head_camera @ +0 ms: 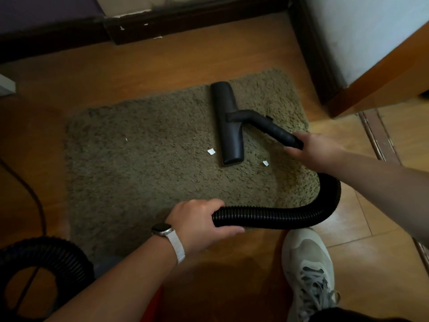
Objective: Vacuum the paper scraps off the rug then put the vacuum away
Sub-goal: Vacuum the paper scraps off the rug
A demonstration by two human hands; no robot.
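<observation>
Three scraps [211,151] dot the rug [139,182] beside one nozzle [228,126], shoe [308,270] lower right; left hand [202,219] grips the hose [267,216], right hand [318,149] the wand [278,132].

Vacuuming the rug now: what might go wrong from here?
The nozzle sits between two scraps, so a straight pull may miss both. The hose curves close by the shoe and might catch underfoot. A tiny scrap farther left on the rug is easy to overlook.

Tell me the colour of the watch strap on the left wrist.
The watch strap is white, clearest in the head view.
</observation>
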